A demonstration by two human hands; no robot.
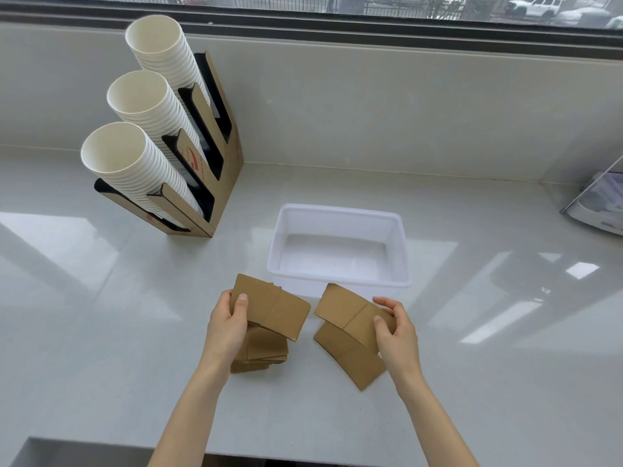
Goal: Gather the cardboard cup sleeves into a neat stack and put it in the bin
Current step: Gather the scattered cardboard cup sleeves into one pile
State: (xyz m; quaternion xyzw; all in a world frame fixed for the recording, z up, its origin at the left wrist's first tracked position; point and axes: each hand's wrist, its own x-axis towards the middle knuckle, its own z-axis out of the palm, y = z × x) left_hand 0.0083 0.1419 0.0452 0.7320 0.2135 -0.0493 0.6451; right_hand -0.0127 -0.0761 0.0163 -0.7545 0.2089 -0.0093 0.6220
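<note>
Sleeves, flat brown cardboard, are split four ways near the counter's front edge. The left hand pinches a few sleeves between thumb and fingers, lifted above a loose pile on the counter. The right hand grips a single sleeve the same way, over another lying flat. Both held sets face each other, probably to be joined and squared up. Just behind them, the white bin sits open and holds nothing. Far left, a cardboard rack holds three tilted stacks of white cups.
</note>
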